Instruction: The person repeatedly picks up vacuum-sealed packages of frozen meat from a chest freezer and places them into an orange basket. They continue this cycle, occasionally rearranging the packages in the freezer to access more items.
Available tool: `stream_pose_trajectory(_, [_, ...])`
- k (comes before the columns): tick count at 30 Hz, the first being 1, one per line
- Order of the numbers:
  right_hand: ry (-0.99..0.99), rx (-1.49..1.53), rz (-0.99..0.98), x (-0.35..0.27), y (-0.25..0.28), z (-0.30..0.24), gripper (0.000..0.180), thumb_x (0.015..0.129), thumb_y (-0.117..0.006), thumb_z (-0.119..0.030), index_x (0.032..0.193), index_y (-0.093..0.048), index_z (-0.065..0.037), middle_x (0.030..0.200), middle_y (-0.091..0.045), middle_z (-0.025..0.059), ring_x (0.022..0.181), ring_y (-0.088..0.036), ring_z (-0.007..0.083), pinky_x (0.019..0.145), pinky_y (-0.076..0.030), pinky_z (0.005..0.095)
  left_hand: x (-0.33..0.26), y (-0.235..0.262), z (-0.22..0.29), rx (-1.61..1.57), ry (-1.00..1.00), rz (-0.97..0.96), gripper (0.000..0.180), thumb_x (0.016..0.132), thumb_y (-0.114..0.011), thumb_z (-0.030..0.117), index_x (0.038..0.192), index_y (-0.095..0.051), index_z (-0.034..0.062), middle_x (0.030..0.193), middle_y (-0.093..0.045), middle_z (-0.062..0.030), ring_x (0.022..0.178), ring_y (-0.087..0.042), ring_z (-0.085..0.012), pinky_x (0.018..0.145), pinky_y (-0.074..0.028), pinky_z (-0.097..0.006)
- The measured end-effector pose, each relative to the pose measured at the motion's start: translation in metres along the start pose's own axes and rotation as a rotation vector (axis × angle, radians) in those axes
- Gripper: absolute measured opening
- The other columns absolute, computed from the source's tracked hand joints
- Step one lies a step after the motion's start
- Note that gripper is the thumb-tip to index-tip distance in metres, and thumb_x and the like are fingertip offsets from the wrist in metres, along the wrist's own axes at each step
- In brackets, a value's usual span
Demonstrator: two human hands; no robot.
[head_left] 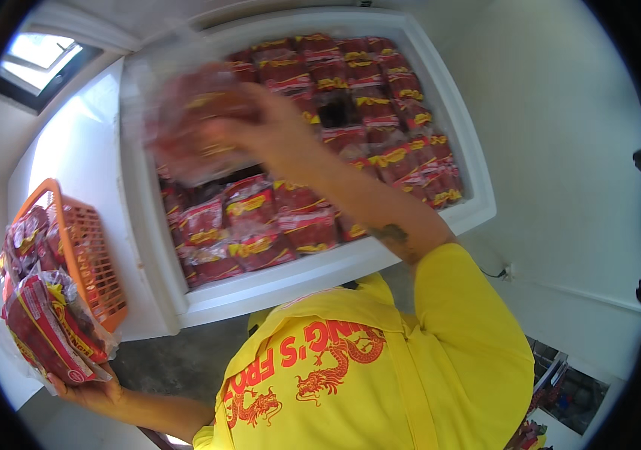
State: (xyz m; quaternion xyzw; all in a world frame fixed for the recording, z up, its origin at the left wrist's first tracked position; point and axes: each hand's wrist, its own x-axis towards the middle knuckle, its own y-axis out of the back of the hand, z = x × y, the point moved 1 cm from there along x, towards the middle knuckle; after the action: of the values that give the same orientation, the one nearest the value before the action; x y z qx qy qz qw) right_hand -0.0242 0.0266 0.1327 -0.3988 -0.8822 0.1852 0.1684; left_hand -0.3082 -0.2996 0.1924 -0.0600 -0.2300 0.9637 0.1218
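My left hand (94,388) grips a clear plastic pack of red meat (56,326) from below, with red and yellow printing on it. It is held in front of the orange basket (88,251). My right hand (268,127) is closed on another meat pack (196,120), raised over the left side of the white chest freezer (290,283); this pack is smeared by motion. Rows of similar red packs (309,225) fill the freezer, with a dark gap (333,114) between some of them.
More packs (26,232) lie in the basket, which rests against the white surface (73,150) left of the freezer. A cable (496,274) runs to the white wall (553,150) at right. Further packs (532,435) show at the lower right.
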Motion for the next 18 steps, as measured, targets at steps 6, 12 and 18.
stream_pose_trajectory(6, [-0.113,-1.295,0.696,-0.104,0.270,-0.051,0.050,0.082,-0.072,-0.021,0.125,-0.057,0.000,0.112,-0.066,0.0165,0.106,-0.063,0.0263,0.091,-0.049,0.0370,-0.083,-0.057,-0.064,0.014,0.152,-0.110,0.058,0.087,-0.064,0.035,0.137,-0.046,0.0111,0.135,-0.054,-0.0089,0.124,-0.052,-0.0290,0.101,-0.045,-0.052])
stream_pose_trajectory(12, [-0.449,-1.860,0.729,-0.140,0.401,-0.037,0.060,0.081,-0.070,-0.035,0.132,-0.052,-0.011,0.132,-0.050,0.0173,0.120,-0.049,0.0384,0.093,-0.043,0.0511,-0.142,-0.110,-0.132,-0.163,0.412,-0.397,0.050,0.090,-0.061,0.027,0.134,-0.049,0.0076,0.131,-0.058,-0.0113,0.114,-0.060,-0.0289,0.096,-0.051,-0.051])
stream_pose_trajectory(18, [-0.033,-2.015,0.508,-0.136,0.437,-0.003,0.064,0.080,-0.067,-0.050,0.132,-0.053,-0.016,0.140,-0.043,0.0138,0.133,-0.036,0.0362,0.104,-0.031,0.0560,-0.177,-0.155,-0.159,-0.247,0.488,-0.439,0.049,0.090,-0.060,0.021,0.135,-0.047,0.0065,0.134,-0.055,-0.0134,0.117,-0.058,-0.0307,0.099,-0.048,-0.054])
